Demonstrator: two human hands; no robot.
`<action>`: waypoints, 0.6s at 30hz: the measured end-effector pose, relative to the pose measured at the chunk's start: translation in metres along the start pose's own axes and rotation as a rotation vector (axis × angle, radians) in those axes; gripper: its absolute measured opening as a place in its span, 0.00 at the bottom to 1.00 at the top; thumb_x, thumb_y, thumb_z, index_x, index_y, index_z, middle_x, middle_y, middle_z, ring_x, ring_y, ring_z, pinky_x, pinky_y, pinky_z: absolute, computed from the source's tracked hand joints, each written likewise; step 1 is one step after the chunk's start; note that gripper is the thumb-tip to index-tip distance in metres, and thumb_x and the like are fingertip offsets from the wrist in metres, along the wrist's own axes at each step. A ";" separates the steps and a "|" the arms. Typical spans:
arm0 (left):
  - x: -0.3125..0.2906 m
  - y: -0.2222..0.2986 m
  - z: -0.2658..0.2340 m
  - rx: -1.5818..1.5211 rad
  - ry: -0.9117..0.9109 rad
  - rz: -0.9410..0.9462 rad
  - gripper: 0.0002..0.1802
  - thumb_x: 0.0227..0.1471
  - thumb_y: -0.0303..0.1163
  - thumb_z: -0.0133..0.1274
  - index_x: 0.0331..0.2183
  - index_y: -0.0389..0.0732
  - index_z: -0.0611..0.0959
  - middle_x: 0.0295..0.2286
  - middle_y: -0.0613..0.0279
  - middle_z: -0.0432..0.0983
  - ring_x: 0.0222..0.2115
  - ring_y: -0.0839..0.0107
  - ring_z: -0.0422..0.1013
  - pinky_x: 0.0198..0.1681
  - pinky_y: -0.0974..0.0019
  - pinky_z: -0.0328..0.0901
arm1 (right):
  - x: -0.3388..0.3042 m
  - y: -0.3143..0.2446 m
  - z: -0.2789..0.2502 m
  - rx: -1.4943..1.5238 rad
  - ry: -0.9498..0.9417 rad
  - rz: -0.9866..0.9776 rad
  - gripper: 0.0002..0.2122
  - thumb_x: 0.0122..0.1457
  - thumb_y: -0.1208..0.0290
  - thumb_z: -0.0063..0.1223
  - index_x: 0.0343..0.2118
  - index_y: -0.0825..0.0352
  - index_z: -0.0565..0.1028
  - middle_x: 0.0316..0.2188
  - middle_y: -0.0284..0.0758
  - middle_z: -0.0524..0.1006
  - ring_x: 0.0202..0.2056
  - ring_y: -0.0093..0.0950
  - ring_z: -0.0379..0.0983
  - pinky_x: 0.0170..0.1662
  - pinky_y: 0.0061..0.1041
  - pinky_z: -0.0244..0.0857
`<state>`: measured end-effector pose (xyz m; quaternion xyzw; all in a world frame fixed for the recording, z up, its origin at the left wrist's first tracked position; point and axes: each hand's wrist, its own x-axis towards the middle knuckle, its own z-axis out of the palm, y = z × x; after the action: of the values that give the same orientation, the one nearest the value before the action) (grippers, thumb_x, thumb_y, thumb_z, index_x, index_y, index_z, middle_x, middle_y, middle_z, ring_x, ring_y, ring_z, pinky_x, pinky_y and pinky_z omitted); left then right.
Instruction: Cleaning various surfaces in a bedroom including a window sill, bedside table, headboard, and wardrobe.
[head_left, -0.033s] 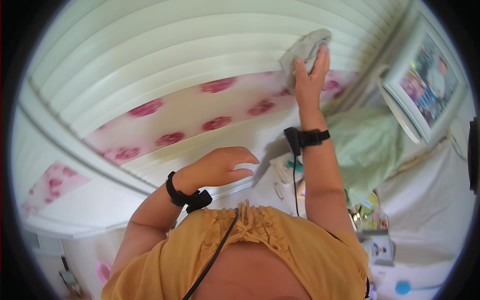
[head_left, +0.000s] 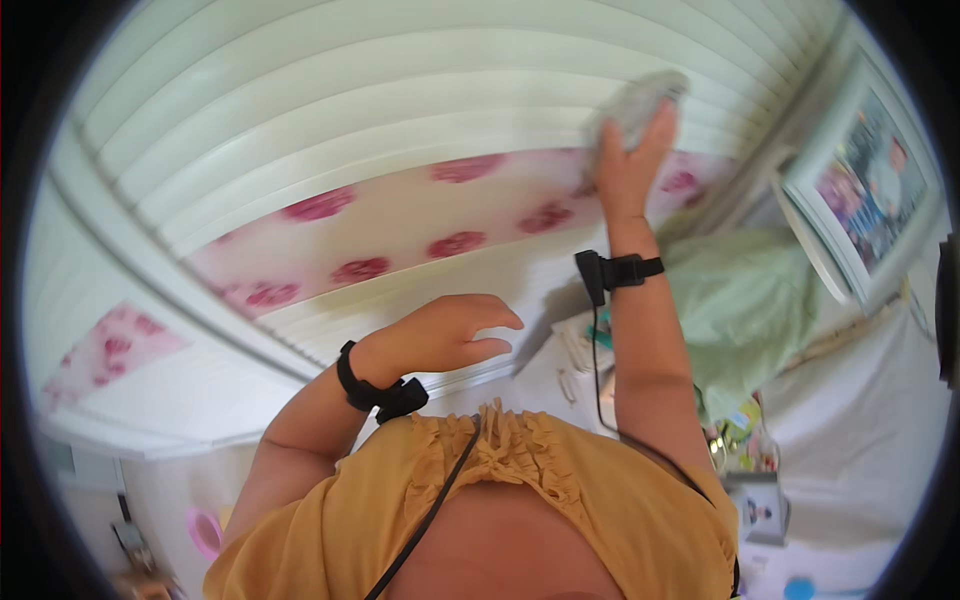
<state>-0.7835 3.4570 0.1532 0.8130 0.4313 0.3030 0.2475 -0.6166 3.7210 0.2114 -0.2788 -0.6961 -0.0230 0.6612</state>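
Observation:
With my right hand [head_left: 630, 180] I hold a grey cloth [head_left: 640, 98] flat against a white slatted door panel [head_left: 400, 100], at the upper right. The cloth is bunched under the palm and slightly blurred; some fingers are hidden behind the hand's edge. Just below it runs a cream band with pink flowers [head_left: 400, 210]. My left hand [head_left: 440, 335] hangs in the air in front of my chest, thumb and fingers apart, nothing between them. It touches neither the panel nor the band.
A framed picture [head_left: 870, 175] stands at the right. Beneath it lies a light green cloth [head_left: 745, 300] beside a white cover [head_left: 850, 410]. A small photo frame [head_left: 762, 510] and several small items sit lower right. A pink round object [head_left: 205, 532] is at lower left.
The right hand and the cloth appear slightly further right and lower in view, and the panel and picture frame have shifted the same way. The left hand stays nearly still.

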 end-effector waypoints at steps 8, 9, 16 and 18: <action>-0.135 -0.002 -0.037 0.148 0.234 -0.218 0.16 0.58 0.35 0.57 0.47 0.40 0.80 0.43 0.55 0.77 0.44 0.54 0.73 0.48 0.56 0.68 | -0.024 -0.175 0.075 0.098 0.027 -0.434 0.27 0.58 0.67 0.57 0.60 0.70 0.68 0.64 0.56 0.60 0.63 0.57 0.56 0.65 0.50 0.50; -0.145 0.005 -0.040 0.146 0.257 -0.217 0.16 0.57 0.35 0.57 0.47 0.40 0.80 0.43 0.55 0.77 0.44 0.54 0.73 0.48 0.56 0.68 | -0.026 -0.195 0.080 0.133 0.023 -0.447 0.27 0.58 0.67 0.57 0.60 0.70 0.68 0.64 0.56 0.60 0.63 0.57 0.56 0.65 0.50 0.50; -0.221 0.024 -0.054 0.217 0.424 -0.388 0.15 0.57 0.32 0.57 0.46 0.40 0.80 0.43 0.55 0.78 0.45 0.53 0.73 0.49 0.56 0.68 | -0.062 -0.316 0.111 0.169 -0.211 -0.778 0.22 0.54 0.74 0.59 0.54 0.59 0.76 0.58 0.36 0.73 0.59 0.39 0.67 0.60 0.46 0.59; -0.233 0.031 -0.049 0.267 0.549 -0.384 0.15 0.56 0.31 0.57 0.46 0.40 0.80 0.42 0.54 0.78 0.45 0.53 0.73 0.49 0.57 0.68 | -0.069 -0.322 0.114 0.260 -0.281 -0.877 0.21 0.54 0.74 0.58 0.53 0.59 0.76 0.56 0.36 0.74 0.58 0.39 0.69 0.59 0.44 0.60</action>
<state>-0.9051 3.2502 0.1427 0.6306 0.6623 0.3990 0.0667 -0.8573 3.4703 0.2416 0.1258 -0.8280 -0.1744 0.5179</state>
